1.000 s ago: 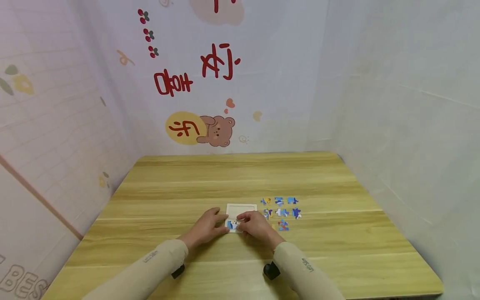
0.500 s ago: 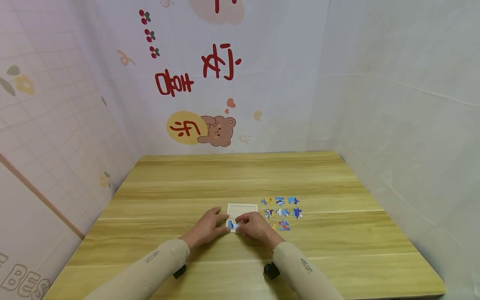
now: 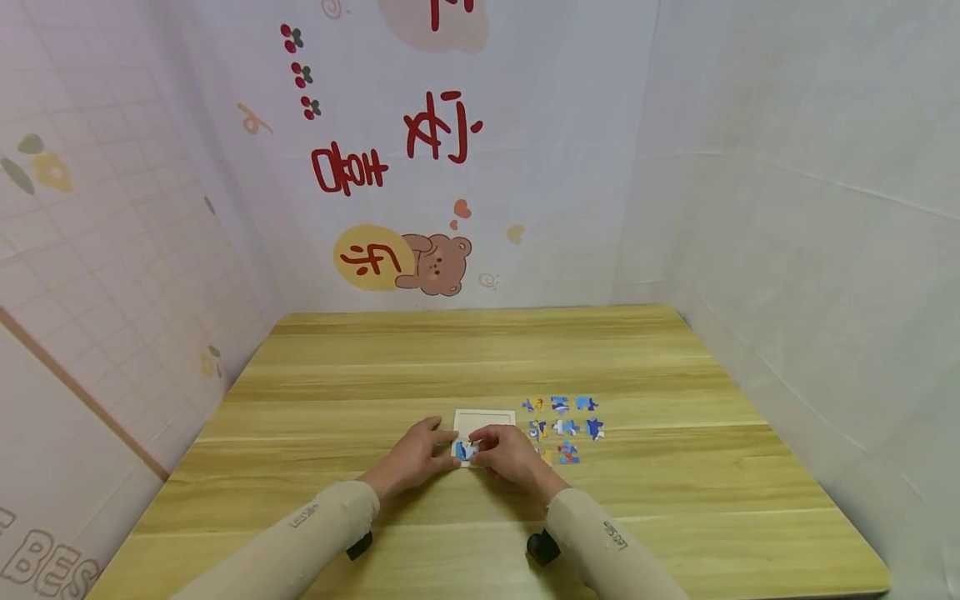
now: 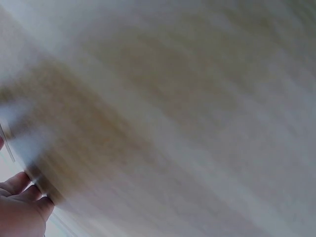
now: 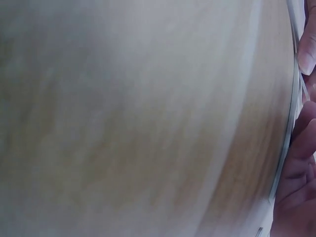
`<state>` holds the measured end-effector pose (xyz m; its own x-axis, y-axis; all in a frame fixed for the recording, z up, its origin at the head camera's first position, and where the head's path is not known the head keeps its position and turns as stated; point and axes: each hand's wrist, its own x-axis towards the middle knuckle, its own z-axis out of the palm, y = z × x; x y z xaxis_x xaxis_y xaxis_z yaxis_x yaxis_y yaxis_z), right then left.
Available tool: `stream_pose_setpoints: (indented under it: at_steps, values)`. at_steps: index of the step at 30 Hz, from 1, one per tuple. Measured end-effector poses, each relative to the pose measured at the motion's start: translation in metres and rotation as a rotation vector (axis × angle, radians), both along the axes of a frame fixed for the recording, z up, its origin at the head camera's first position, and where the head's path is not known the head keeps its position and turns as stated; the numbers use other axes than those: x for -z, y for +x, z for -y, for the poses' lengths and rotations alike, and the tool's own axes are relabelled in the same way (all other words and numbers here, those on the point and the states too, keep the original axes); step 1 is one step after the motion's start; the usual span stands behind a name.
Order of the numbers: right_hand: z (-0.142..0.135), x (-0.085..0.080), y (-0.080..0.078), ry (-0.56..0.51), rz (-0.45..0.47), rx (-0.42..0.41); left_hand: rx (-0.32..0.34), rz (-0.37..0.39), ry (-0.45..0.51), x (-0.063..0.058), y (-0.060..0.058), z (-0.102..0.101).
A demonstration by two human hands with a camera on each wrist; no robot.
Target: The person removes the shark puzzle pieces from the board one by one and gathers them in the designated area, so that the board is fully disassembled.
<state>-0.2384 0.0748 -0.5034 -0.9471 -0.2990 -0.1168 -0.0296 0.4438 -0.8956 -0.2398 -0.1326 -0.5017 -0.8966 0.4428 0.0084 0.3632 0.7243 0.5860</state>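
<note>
A shallow white puzzle tray point(image 3: 484, 412) lies on the table in the head view, with a blue and white jigsaw piece point(image 3: 462, 452) in its near left corner. My left hand point(image 3: 412, 451) rests beside the tray, its thumb and fingertips at the left rim; in the left wrist view those fingers point(image 4: 30, 193) appear at the lower left. Over the near right part of the tray, my right hand point(image 3: 512, 455) pinches a small jigsaw piece between thumb and fingers, which hide most of it. At the right wrist view's edge, the right fingers point(image 5: 302, 143) are close to the tray edge point(image 5: 285, 148).
Several loose jigsaw pieces point(image 3: 566, 427) in blue, white, yellow and red lie in rows right of the tray. The right hand partly covers the nearest ones. The wooden table point(image 3: 360, 358) meets patterned wall sheets point(image 3: 555, 167) at its back and sides.
The right fingers shift slightly over the near part of the tray, and the small piece under them turns a little. The left hand stays at the left rim.
</note>
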Motion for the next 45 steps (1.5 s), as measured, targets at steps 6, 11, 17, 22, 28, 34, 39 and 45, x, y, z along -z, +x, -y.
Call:
stream_pose_setpoints:
  at_steps: [6,11,17,22,28,34,39,45]
  values:
    - [0.004,0.001,0.003,-0.017,-0.042,0.014,0.012,-0.017,0.003,0.001,0.002,-0.001]
    - [0.005,0.001,0.003,-0.026,-0.032,0.043,0.011,-0.026,0.003,0.001,0.002,-0.002]
    - [0.001,-0.002,0.003,-0.085,-0.017,0.044,0.008,-0.032,-0.001,0.0,0.002,-0.003]
    - [-0.009,-0.003,0.001,-0.147,0.003,0.02,0.019,-0.048,0.005,0.0,0.002,-0.002]
    - [-0.023,-0.009,-0.001,-0.155,0.016,-0.001,0.01,-0.039,0.006,-0.002,0.002,-0.002]
    - [-0.04,-0.009,-0.003,-0.146,0.04,-0.014,0.007,-0.021,0.01,-0.002,0.004,-0.001]
    - [-0.054,-0.007,-0.004,-0.14,0.038,0.005,0.008,-0.017,0.006,-0.001,0.004,-0.001]
    - [-0.068,-0.006,-0.004,-0.157,0.044,0.02,0.008,-0.023,0.014,-0.001,0.005,0.001]
